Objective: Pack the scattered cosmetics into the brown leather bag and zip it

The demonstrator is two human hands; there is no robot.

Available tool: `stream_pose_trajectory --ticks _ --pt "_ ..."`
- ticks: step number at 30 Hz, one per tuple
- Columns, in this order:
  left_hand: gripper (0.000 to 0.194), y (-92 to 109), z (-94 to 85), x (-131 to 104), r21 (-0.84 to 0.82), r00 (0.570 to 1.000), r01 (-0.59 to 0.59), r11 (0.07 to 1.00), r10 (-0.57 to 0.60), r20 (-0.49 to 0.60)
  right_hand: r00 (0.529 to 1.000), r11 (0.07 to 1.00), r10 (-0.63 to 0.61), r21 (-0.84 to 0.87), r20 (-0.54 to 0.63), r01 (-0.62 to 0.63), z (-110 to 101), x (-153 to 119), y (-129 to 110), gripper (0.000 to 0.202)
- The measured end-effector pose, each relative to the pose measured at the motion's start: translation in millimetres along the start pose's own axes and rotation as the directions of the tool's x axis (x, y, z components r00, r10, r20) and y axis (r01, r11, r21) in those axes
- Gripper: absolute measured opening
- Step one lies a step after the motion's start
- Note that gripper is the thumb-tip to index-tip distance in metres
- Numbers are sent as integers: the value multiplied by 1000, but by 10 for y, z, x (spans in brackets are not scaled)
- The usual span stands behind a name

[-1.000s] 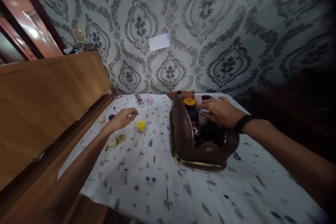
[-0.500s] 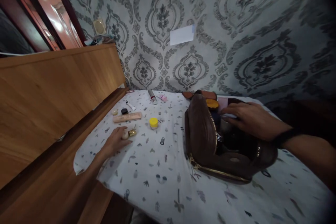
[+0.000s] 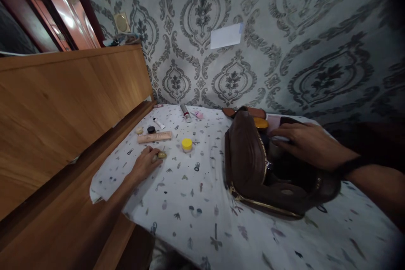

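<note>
My left hand (image 3: 146, 163) is closed round a small bottle with a gold cap (image 3: 162, 155), lying on the patterned cloth. Its glass body is mostly behind my fingers. My right hand (image 3: 303, 140) reaches into the open brown cosmetic bag (image 3: 245, 156), fingers pinched on a pale item (image 3: 280, 139) whose kind I cannot make out. Beside that hand an orange-gold round lid (image 3: 260, 123) shows at the bag's far side. A yellow-lidded jar (image 3: 187, 144) stands between the bag and my left hand. Just beyond the left hand lies a peach tube (image 3: 154, 136).
Farther back are a black-lidded pot (image 3: 151, 129), a small white tube (image 3: 159, 123), a silver tube (image 3: 185, 113) and a pink item (image 3: 199, 114). A brown strap-like piece (image 3: 255, 112) lies behind the bag. A wooden panel (image 3: 72, 101) borders the left; a patterned wall rises behind.
My left fingers have closed in round the gold-capped bottle, covering more of its body. My right hand stays in the bag, still on the pale item. The view has shifted slightly.
</note>
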State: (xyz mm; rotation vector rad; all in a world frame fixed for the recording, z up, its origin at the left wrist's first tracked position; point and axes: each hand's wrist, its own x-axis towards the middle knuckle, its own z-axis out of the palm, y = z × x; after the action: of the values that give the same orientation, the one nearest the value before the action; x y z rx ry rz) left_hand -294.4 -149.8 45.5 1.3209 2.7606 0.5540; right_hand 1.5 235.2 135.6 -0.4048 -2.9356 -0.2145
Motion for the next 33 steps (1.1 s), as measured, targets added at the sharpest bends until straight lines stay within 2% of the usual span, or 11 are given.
stream_pose_trajectory --ticks 6,9,11,13,16,19,21,24,27,30,33 --pt "26 121 -59 46 66 998 -54 996 53 18 1000 999 22 31 0 -22 -45 -49 -27 30" --pt "32 121 -100 98 22 993 -62 998 64 -104 999 996 19 82 31 -22 -112 -84 -66 29" --pt "41 162 -151 177 -80 973 -125 989 106 -203 998 994 38 96 44 -42 -147 -83 -62 26" --pt "47 304 -229 258 -224 962 -174 959 117 -247 996 992 47 112 76 -55 -175 -61 -33 26" --pt "46 740 -384 304 -495 957 -251 832 137 -254 990 991 54 114 131 -69 -213 -3 23 26" --pt "48 1336 -531 267 -685 950 -310 660 192 -246 987 992 34 118 157 -53 -240 59 70 26" --pt "41 1734 -598 253 -767 940 -335 547 255 -228 987 990 8 136 159 -30 -250 83 95 25" --pt "29 2252 -627 310 -841 898 -343 419 407 -164 987 983 -30 182 155 2 -271 83 114 25" --pt "24 2650 -555 456 -880 810 -352 318 575 -116 989 983 -34 183 146 7 -304 58 98 23" --pt "19 2925 -408 620 -834 727 -432 345 679 -96 988 989 26 142 152 -48 -338 41 61 17" --pt "16 3091 -260 733 -716 709 -516 470 704 -50 984 986 58 146 167 -83 -353 35 41 13"
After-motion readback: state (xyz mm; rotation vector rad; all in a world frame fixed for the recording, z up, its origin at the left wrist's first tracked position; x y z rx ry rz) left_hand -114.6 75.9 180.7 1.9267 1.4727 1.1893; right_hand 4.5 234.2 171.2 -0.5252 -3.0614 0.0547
